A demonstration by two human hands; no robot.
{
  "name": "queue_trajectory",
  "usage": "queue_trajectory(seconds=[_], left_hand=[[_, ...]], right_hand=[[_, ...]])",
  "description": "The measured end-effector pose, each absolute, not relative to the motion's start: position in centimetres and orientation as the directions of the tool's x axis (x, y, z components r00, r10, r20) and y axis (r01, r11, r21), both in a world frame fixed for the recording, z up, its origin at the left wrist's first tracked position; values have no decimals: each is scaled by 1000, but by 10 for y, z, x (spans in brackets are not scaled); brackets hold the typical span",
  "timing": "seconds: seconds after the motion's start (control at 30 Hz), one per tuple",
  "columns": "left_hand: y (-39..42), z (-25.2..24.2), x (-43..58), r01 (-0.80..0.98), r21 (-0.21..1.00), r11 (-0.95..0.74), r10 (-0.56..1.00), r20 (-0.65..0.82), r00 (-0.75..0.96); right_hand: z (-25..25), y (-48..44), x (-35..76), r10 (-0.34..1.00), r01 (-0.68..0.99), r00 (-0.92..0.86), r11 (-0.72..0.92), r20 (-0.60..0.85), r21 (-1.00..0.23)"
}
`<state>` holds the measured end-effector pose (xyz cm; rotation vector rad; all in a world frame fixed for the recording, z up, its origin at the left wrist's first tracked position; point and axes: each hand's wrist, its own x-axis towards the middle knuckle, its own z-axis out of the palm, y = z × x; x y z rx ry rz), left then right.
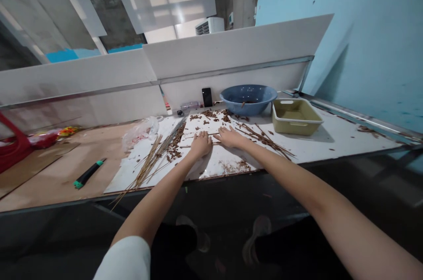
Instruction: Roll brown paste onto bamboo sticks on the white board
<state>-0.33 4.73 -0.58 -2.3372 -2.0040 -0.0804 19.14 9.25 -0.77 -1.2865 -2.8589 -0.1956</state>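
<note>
1. White board (213, 164) on the bench, right in front of the person; brown bits (173, 151) scattered over it, finer crumbs near the front edge.
2. Thin sticks (216, 143) lie crosswise on the board, running under and between both hands.
3. Left hand (201, 143): palm down, fingers stretched forward over the sticks, flat and unclosed.
4. Right hand (228, 136): same pose, fingers extended and slightly spread, just beside the left one. Exact finger contact with the sticks too small to tell.
5. Left of hands: loose bundle of tan stalks (149, 156), lower ends poking past the bench edge; clear plastic bag (141, 133) behind it.
6. Right of hands: darker stalks (268, 140), slanting.
7. Back: black phone (206, 97) propped upright, blue basin (248, 109) to its right, then olive bin (295, 127) with pale rim.
8. Far left: black-and-green tool (88, 175) on brown sheet; red object (12, 143), cut off by the view.
</note>
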Motion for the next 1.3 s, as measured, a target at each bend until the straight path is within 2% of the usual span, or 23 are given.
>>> queue_trajectory(seconds=[0.1,0.3,0.5,0.7,0.77,0.93,1.13,1.3], left_hand=[[44,-6,-1,993,-17,-121,990,76,122],[24,-21,-14,978,-49,-203,975,81,207],[39,2,-11,992,-5,-123,992,18,123],[20,-9,-17,992,-10,-128,990,58,128],[23,-7,-15,994,-12,-112,992,57,113],[36,1,-10,998,-1,-66,997,37,66],[28,-9,-15,997,-9,-80,996,48,80],[37,3,-5,1000,19,-7,999,38,6]], right_hand=[[-6,89,191,761,764,-645,640,66,83],[-18,78,201,719,723,-690,689,81,42],[-8,95,203,775,775,-631,632,43,-25],[-28,80,223,699,705,-709,707,94,57],[-26,84,223,732,736,-676,676,90,31],[-16,93,215,863,852,-502,505,57,-134],[-25,84,228,843,835,-538,531,-10,-142],[-14,101,227,868,860,-495,484,-33,-159]])
